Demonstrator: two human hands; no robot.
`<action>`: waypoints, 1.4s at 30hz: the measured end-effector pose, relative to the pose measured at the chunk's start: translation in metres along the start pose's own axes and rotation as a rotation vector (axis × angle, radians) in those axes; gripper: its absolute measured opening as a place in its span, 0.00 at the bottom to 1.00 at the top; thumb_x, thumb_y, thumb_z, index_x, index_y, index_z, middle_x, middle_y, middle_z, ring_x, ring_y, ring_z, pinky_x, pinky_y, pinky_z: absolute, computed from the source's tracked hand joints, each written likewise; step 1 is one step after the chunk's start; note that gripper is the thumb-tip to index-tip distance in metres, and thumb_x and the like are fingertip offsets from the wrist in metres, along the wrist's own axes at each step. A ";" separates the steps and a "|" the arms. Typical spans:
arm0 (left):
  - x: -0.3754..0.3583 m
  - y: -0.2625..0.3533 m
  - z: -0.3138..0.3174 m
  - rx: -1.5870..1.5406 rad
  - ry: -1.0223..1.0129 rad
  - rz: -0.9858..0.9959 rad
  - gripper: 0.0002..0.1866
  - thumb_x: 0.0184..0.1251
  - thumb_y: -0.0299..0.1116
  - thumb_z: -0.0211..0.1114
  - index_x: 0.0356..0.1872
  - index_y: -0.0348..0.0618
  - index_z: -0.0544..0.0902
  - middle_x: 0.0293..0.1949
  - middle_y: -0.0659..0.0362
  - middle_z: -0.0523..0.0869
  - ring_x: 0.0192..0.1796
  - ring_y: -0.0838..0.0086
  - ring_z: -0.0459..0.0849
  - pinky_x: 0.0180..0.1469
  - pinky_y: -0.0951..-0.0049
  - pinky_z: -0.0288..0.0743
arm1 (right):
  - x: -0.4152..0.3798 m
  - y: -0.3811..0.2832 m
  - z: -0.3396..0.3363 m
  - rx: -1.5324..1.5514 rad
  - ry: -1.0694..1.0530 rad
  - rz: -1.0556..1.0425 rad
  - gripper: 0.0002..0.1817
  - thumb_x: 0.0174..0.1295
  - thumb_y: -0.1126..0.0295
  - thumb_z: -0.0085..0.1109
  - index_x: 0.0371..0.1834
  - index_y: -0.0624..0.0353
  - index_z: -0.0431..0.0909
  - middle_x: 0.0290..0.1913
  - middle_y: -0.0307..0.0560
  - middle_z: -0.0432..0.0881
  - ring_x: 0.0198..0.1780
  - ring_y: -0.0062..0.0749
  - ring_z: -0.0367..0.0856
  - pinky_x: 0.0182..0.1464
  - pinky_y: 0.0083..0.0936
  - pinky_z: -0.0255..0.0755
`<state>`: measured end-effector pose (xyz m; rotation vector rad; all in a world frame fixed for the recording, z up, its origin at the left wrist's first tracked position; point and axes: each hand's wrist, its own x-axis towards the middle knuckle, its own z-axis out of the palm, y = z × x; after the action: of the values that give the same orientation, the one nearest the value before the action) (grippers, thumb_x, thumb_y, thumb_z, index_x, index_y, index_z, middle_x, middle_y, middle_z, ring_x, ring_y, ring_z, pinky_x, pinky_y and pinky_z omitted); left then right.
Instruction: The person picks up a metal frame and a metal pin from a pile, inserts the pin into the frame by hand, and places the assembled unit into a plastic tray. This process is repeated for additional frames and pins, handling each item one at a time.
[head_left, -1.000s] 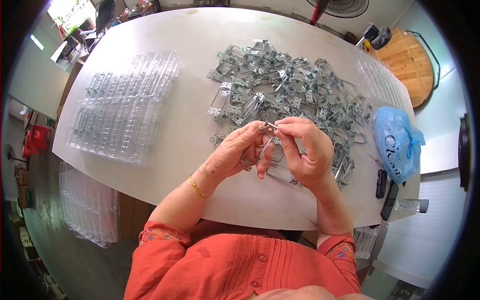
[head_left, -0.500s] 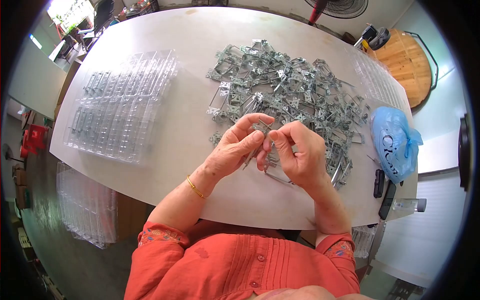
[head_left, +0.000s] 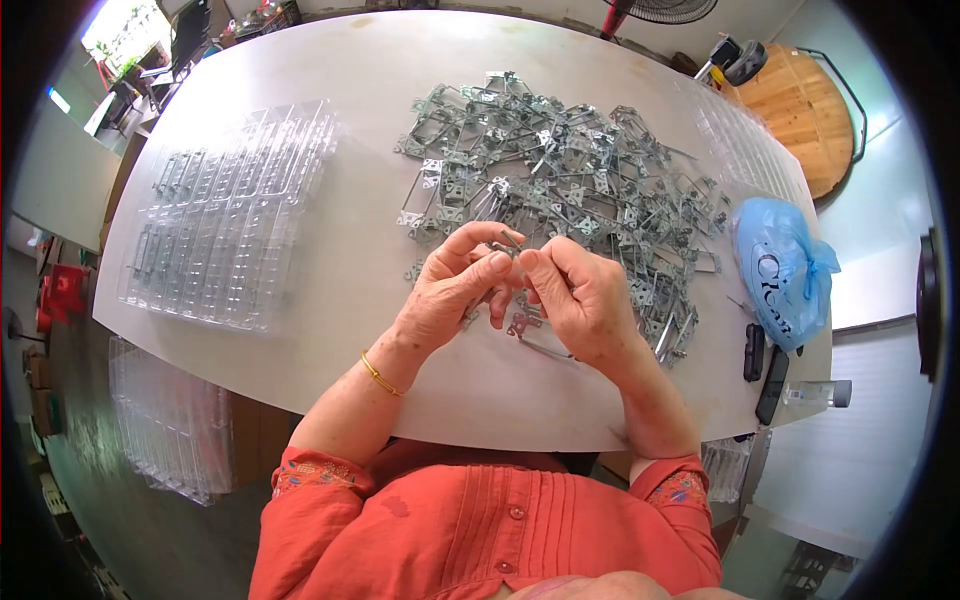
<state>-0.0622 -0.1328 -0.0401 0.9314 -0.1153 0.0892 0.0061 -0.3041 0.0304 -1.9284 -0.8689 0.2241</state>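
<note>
My left hand pinches a small metal bracket between thumb and fingers, just in front of the metal pile. My right hand is closed at the same bracket, its thumb and forefinger tips meeting the part close to my left fingertips. Much of the bracket is hidden by the fingers. Another metal piece with a long rod shows below and between my hands. Behind them spreads a heap of grey metal brackets, tangled together on the white table.
Clear plastic trays lie at the left, some slots holding metal parts. More trays lie at the back right. A blue plastic bag, a black case, a phone and a clear bottle sit along the right edge.
Both hands have shifted slightly left in the view with the bracket, and the table scene has shifted a little too. The bracket's end now sticks up above my fingertips.
</note>
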 end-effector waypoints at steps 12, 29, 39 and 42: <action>0.000 -0.001 0.000 0.076 0.001 -0.026 0.14 0.80 0.33 0.61 0.60 0.41 0.78 0.35 0.57 0.87 0.26 0.80 0.82 0.25 0.80 0.76 | 0.003 0.001 -0.006 -0.038 0.083 -0.020 0.13 0.74 0.63 0.64 0.34 0.61 0.78 0.26 0.46 0.84 0.24 0.25 0.81 0.26 0.26 0.72; -0.002 -0.005 0.010 0.670 0.028 0.157 0.12 0.75 0.21 0.65 0.56 0.40 0.80 0.34 0.71 0.78 0.30 0.93 0.70 0.29 0.87 0.65 | -0.002 0.006 0.000 -0.171 0.087 -0.022 0.09 0.71 0.67 0.64 0.42 0.58 0.75 0.29 0.50 0.85 0.27 0.42 0.88 0.28 0.33 0.78; -0.003 -0.001 0.019 0.792 0.085 0.060 0.18 0.69 0.23 0.70 0.57 0.39 0.76 0.34 0.70 0.78 0.29 0.92 0.69 0.30 0.85 0.64 | 0.004 0.011 -0.004 -0.376 0.164 -0.393 0.03 0.65 0.74 0.65 0.39 0.58 0.81 0.33 0.48 0.83 0.29 0.45 0.83 0.32 0.36 0.77; -0.005 0.000 0.020 0.835 0.025 0.045 0.17 0.70 0.24 0.70 0.57 0.37 0.78 0.35 0.66 0.81 0.30 0.90 0.72 0.31 0.84 0.68 | 0.002 0.005 -0.006 -0.209 0.159 -0.339 0.04 0.65 0.76 0.66 0.41 0.59 0.82 0.34 0.47 0.82 0.28 0.38 0.82 0.31 0.31 0.76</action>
<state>-0.0681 -0.1484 -0.0288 1.7609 -0.0734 0.1981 0.0125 -0.3083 0.0294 -1.9203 -1.1277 -0.2270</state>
